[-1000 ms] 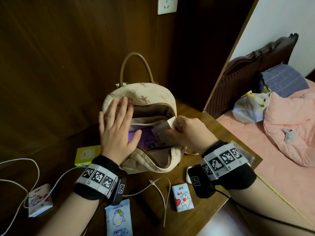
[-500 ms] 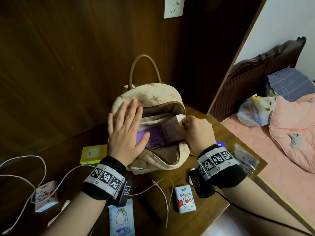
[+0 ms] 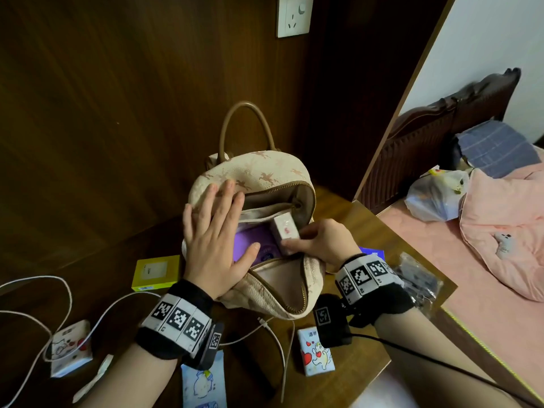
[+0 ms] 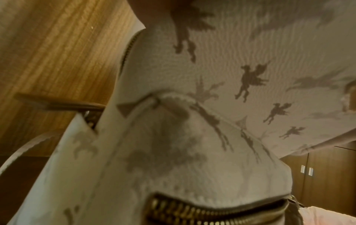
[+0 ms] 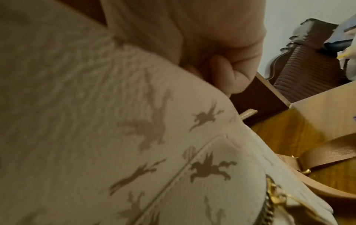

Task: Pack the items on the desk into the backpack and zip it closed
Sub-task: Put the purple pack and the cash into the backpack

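Fingers of the right hand [image 3: 319,241] pinch a light, soft tissue pack [image 3: 284,231] mid-frame; left hand [image 3: 213,231] lies flat, steadying the floppy backpack [image 3: 265,172].

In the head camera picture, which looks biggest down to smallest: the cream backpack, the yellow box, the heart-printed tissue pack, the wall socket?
As they appear in the head view:
1. Cream backpack with brown horse print, by far.
2. Flat yellow box.
3. White wall socket and heart-printed tissue pack: alike; the socket is cut off and farther away, so unranked.

Grainy cream cloth backpack [image 3: 259,169] with brass-toned metal zipper [image 4: 202,213] on glossy wooden desk [image 3: 368,228].
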Demonstrator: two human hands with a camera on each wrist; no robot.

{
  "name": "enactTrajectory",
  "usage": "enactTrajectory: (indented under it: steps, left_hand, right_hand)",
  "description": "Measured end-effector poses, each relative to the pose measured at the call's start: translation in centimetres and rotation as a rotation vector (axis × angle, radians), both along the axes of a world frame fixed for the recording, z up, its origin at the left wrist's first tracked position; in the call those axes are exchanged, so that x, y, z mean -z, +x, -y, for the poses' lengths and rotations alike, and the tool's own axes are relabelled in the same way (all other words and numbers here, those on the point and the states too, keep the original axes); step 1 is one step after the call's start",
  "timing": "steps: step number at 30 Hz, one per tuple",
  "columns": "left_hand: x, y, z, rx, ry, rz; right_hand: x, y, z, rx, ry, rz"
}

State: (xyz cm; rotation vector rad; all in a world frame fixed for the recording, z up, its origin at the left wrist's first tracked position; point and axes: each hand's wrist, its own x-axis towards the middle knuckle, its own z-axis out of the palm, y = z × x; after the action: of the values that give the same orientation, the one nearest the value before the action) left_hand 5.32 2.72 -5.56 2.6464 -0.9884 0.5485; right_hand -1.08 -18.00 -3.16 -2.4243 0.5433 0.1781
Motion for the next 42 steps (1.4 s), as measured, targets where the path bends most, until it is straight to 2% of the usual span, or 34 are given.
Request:
enactTrajectory:
  steps: [3,7,18,21,26,29,33,37,42]
  left_hand:
    - [0.0,0.0,-0.1,0.005,0.007,0.005]
    - [0.0,0.1,-0.1,0.003,0.019,0.013]
    - [0.0,0.2,-0.1,0.002,-0.037,0.015]
    - [-0.2,0.3,-0.4,0.028,-0.124,0.018]
    - [-0.7,0.9,-1.9,0.146,-0.391,0.116]
    - [-0.5,1.2,-3.7,-0.021,-0.538,0.113]
    - [1.8,2.7,-6.3,-0.332,-0.571,-0.070]
    - [5.3,4.0,-8.4,-0.491,-0.437,-0.263]
    - [9.2,5.4,-9.5,-0.528,-0.232,-0.481]
  right_hand:
    - [0.1,0.4,0.2,-0.065,-0.014,-0.012]
    - [0.8,0.9,0.4,-0.056,-0.063,-0.011]
    - [2.4,0.4,1.0,0.076,0.070,0.116]
    - [2.6,0.3,1.1,0.116,0.127,0.146]
    - [3.1,0.5,1.1,0.221,0.208,0.226]
    - [3.4,0.3,1.0,0.255,0.212,0.259]
    - [3.5,0.2,1.0,0.264,0.213,0.276]
    - [3.5,0.1,1.0,0.249,0.201,0.281]
    - [3.5,0.0,1.0,0.254,0.189,0.289]
